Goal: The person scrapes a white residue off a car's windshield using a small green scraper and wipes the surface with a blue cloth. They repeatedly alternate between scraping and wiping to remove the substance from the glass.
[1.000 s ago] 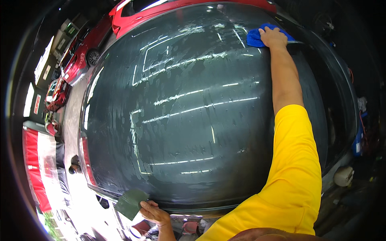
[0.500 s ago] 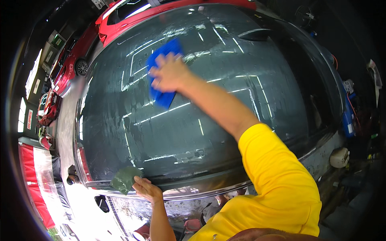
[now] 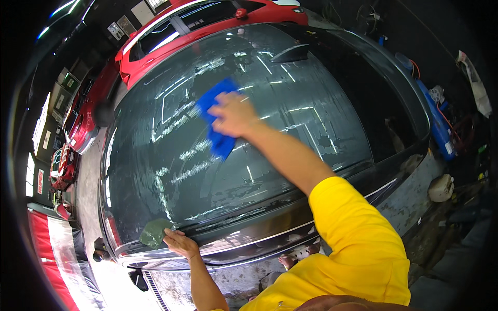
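My right hand presses a bright blue cloth onto the wet, dark roof of a car. Its fingers are bent over the cloth, blurred a little by motion, and the cloth sticks out above and below the hand. Down at the roof's near left edge, my left hand has its fingers at the side of a dark green piece that looks like a folded cloth. How the fingers grip it is partly hidden. Water streaks and light reflections cover the roof.
A fin antenna stands on the roof's far right part. Beyond the roof is a red car, with more red cars at the left. A blue cylinder and a pale jug are at the right. A drain grate lies below left.
The blue cloth and my right hand have moved nearer and slightly right. My left hand has shifted a little left with the green piece. The view has tilted, so more of the far red car shows.
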The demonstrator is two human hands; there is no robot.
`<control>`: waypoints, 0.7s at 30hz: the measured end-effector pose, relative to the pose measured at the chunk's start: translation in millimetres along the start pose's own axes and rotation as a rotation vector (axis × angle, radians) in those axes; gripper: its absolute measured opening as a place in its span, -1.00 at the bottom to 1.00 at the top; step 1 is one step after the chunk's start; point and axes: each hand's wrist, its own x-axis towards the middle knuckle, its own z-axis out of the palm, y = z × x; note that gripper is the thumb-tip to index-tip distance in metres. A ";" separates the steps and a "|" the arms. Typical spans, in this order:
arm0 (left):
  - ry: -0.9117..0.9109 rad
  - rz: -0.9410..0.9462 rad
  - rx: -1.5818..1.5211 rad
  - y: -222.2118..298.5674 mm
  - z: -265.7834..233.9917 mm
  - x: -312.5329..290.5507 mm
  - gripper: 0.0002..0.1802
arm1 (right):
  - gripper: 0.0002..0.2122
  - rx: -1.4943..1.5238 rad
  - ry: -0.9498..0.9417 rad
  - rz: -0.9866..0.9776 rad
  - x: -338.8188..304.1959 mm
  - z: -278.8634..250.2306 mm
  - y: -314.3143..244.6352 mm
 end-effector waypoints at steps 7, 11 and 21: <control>-0.007 -0.034 0.029 -5.6 4.9 -4.4 -0.46 | -0.40 -0.235 -0.095 0.885 -51.5 -68.9 211.5; 0.000 0.006 -0.053 -12.5 0.2 -2.6 -0.48 | -0.40 -0.203 -0.167 0.916 -43.9 -70.7 277.3; -0.007 -0.037 0.047 -2.4 -2.3 -6.4 -0.45 | -0.45 -0.264 -0.182 0.770 -37.2 -56.9 251.4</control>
